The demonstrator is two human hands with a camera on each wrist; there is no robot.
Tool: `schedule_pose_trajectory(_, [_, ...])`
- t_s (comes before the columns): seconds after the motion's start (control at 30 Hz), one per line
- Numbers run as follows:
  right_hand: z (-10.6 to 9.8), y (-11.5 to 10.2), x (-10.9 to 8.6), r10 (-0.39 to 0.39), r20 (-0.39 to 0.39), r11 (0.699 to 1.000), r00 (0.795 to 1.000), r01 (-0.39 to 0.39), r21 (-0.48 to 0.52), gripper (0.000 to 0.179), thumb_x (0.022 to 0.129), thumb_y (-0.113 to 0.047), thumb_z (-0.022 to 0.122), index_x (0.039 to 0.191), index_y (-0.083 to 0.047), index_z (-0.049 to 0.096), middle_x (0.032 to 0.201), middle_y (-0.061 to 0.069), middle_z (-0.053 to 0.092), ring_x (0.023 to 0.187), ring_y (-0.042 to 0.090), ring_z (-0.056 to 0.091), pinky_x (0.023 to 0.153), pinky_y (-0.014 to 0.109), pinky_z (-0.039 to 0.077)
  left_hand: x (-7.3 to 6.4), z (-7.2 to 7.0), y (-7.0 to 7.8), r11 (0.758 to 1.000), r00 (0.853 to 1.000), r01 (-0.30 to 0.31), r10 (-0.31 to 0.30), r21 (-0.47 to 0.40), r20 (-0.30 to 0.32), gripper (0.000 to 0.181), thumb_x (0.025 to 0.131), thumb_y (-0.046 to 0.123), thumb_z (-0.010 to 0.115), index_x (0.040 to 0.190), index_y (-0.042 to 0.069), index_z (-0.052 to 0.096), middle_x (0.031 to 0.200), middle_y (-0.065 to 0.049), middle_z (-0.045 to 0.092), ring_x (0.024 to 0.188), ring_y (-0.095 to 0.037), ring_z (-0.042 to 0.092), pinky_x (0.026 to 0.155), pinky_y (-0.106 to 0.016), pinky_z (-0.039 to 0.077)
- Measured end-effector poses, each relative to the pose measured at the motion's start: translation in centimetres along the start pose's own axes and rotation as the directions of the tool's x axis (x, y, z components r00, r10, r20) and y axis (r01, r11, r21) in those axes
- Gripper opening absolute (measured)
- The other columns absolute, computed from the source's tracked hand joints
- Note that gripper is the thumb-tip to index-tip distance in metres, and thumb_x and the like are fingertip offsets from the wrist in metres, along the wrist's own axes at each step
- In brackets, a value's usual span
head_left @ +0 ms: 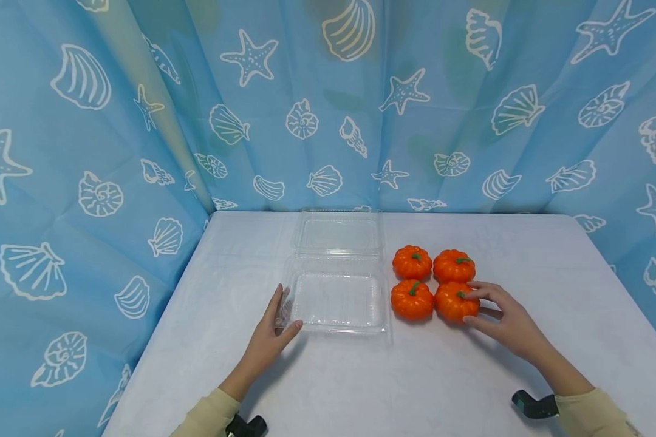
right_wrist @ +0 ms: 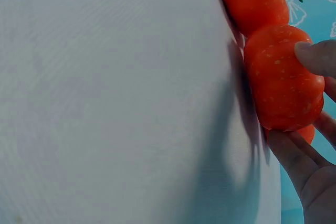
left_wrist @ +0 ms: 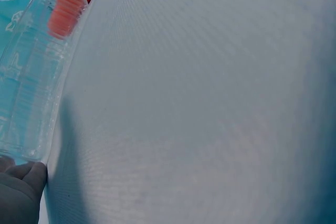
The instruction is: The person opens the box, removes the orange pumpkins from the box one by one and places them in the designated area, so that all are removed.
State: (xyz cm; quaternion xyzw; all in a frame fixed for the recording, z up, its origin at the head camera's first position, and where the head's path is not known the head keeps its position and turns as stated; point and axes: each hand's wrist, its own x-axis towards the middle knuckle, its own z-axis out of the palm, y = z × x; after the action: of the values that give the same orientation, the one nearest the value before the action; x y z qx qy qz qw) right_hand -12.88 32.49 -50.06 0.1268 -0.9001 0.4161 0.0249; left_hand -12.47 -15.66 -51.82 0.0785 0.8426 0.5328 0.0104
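Observation:
A clear plastic clamshell container lies with its lid folded back behind it. My left hand is at the container's left side, thumb spread and fingers extended along the wall. In the left wrist view its fingertips are right at the container's end. Right of the container sit small orange pumpkins with green stems: back left, back right, front left and front right. My right hand holds the front right pumpkin from its right side, thumb and fingers spread around it.
A white cloth covers the table. Behind it and along its left side hangs a blue curtain with white shells and starfish. Dark wrist camera mounts sit by both sleeves.

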Motion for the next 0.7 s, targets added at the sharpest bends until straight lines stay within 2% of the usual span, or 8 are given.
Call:
schedule_pose_trajectory(0.17, [0.23, 0.14, -0.02, -0.004, -0.001, 1.0, 1.0, 0.004, 0.007, 0.038, 0.088, -0.017, 0.081, 0.12, -0.007, 0.063, 0.147, 0.019, 0.048, 0.128, 0.035, 0.045, 0.089, 0.004, 0.042, 0.07, -0.01, 0.14, 1.0, 1.0, 0.01, -0.01, -0.014, 0.006, 0.091, 0.097, 0.022, 0.07, 0.165, 0.013, 0.01, 0.167, -0.012, 0.024, 0.153, -0.031, 0.021, 0.118, -0.044, 0.03])
schedule_pose_trajectory(0.47, [0.28, 0.14, 0.11, 0.058, 0.023, 0.998, 0.998, -0.059, 0.032, 0.05, 0.089, -0.016, 0.081, 0.125, 0.0, 0.05, 0.147, 0.023, 0.044, 0.132, 0.042, 0.044, 0.09, 0.004, 0.041, 0.02, -0.08, 0.19, 1.0, 1.0, 0.004, -0.003, -0.028, 0.011, 0.089, 0.098, 0.023, 0.07, 0.165, 0.014, 0.011, 0.167, -0.012, 0.024, 0.153, -0.032, 0.02, 0.118, -0.047, 0.029])
schedule_pose_trajectory(0.7, [0.25, 0.27, 0.08, 0.05, 0.018, 0.999, 0.999, -0.05, 0.02, 0.064, 0.088, -0.018, 0.082, 0.135, 0.0, 0.042, 0.142, 0.018, 0.049, 0.125, 0.031, 0.046, 0.09, 0.005, 0.04, 0.05, -0.12, 0.27, 0.999, 1.0, 0.011, -0.01, -0.041, 0.012, 0.089, 0.098, 0.023, 0.07, 0.165, 0.014, 0.012, 0.167, -0.012, 0.024, 0.154, -0.031, 0.02, 0.118, -0.047, 0.029])
